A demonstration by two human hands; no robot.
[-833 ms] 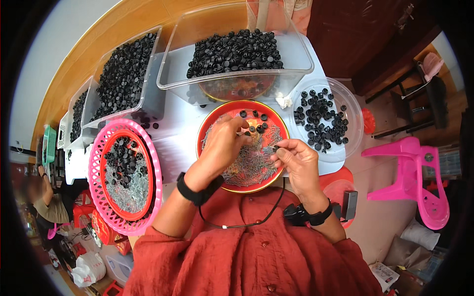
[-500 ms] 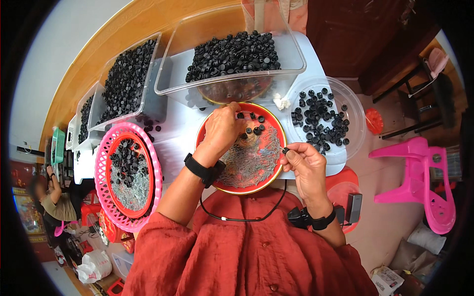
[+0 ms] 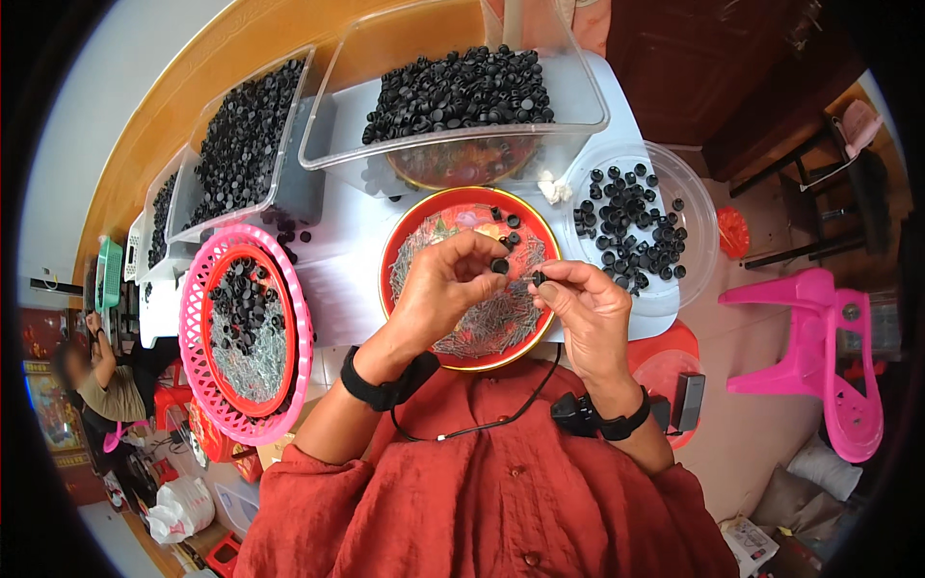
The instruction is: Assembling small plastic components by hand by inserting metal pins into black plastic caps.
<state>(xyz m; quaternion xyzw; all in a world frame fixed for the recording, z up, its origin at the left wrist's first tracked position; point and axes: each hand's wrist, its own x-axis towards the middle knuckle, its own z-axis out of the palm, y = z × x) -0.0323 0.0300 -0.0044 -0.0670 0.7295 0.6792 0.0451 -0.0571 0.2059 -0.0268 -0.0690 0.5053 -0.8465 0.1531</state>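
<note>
Over a round red tray (image 3: 393, 241) with a gold rim, both my hands work close together. My left hand (image 3: 438, 294) pinches a small black plastic cap (image 3: 499, 265) between thumb and forefinger. Just right of it, my right hand (image 3: 590, 306) grips another small black piece (image 3: 538, 277), with what looks like a thin metal pin pointing left from it. Many thin silvery screws or pins (image 3: 491, 328) lie in the tray, and several loose black caps (image 3: 513, 221) sit near its far rim.
Clear bins (image 3: 453, 141) full of black caps stand at the back and left. A shallow clear tub (image 3: 708, 226) with more black pieces is at right. A pink basket (image 3: 196, 385) holds caps and screws at left. A pink stool (image 3: 809, 385) stands right; a person (image 3: 106, 385) sits far left.
My left hand has come back from the tray's far side toward my right hand, now with a cap in its fingertips. The right hand has shifted slightly left and up.
</note>
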